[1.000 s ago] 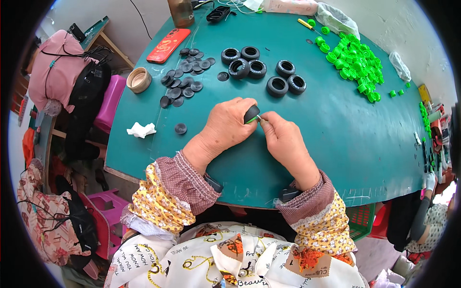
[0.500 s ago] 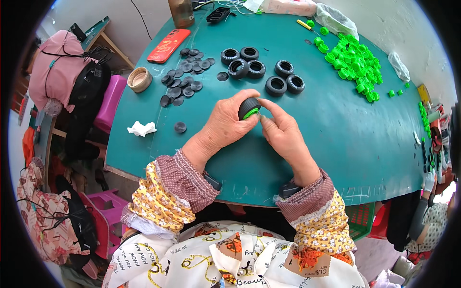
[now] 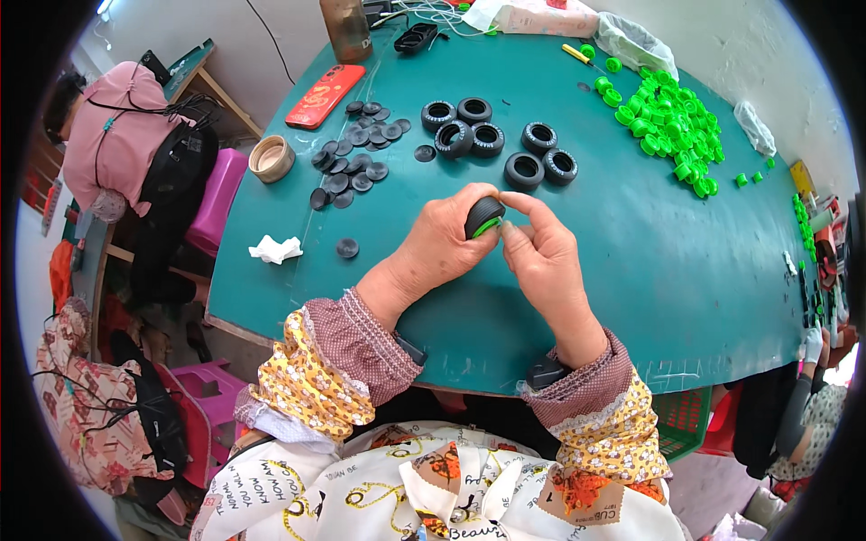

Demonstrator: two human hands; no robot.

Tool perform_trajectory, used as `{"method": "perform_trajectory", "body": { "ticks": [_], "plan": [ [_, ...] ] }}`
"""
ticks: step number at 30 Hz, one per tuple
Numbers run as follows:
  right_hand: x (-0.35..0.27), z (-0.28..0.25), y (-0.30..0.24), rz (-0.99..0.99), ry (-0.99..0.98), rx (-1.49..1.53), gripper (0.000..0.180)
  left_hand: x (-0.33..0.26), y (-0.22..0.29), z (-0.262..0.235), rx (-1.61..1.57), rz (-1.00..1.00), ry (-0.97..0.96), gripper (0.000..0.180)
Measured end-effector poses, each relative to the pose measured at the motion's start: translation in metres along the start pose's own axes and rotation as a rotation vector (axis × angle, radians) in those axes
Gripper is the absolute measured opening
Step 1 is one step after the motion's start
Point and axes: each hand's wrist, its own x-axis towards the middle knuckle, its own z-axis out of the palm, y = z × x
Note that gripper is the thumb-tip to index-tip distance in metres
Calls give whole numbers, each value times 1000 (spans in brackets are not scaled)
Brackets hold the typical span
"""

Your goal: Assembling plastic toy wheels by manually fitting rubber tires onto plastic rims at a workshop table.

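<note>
My left hand [image 3: 431, 242] is closed around a small black toy tyre [image 3: 486, 209], held just above the green table. A bright green hub sits in the tyre's near side. My right hand [image 3: 545, 254] has its thumb and forefinger at the tyre's right edge, pinched close together by the green hub. Whether something small lies between those fingertips is hidden. Beyond my hands stand several loose black tyres [image 3: 474, 111] in two clusters. Flat black discs [image 3: 361, 137] are scattered to the left, with a single disc [image 3: 347, 248] nearer my left forearm.
Green hubs [image 3: 672, 126] are heaped at the back right, beside a yellow-handled tool [image 3: 575, 53]. A red phone [image 3: 327, 96], a round tape roll [image 3: 271, 159] and crumpled tissue [image 3: 275, 250] lie on the left. A brown bottle [image 3: 345, 32] stands at the back. Another person [image 3: 126, 135] leans over at far left.
The whole view has shifted slightly. Both hands keep nearly the same hold on the tyre, with the right fingertips still at its edge.
</note>
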Motion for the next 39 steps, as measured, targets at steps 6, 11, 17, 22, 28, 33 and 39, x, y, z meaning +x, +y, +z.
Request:
{"method": "perform_trajectory", "body": {
  "ticks": [6,11,17,22,28,33,39],
  "plan": [
    [-4,5,6,-166,22,-404,22,9,-4,-21,-247,-596,-479,28],
    [10,-4,12,-3,-11,-208,22,2,3,-7,-146,-307,-86,32],
    [1,2,2,-40,26,-394,23,1,-4,-6,-110,-227,-102,28],
    [-4,4,-1,-90,-4,-534,23,4,-6,-13,-90,-339,-320,27],
    [8,-1,6,49,11,-133,21,1,1,-4,-117,-236,-68,35],
    [6,-1,7,29,-2,-113,21,2,3,-2,-11,-97,-27,28],
    [0,-5,9,-136,89,-506,22,11,-10,6,-24,-206,-243,26]
  ]
}}
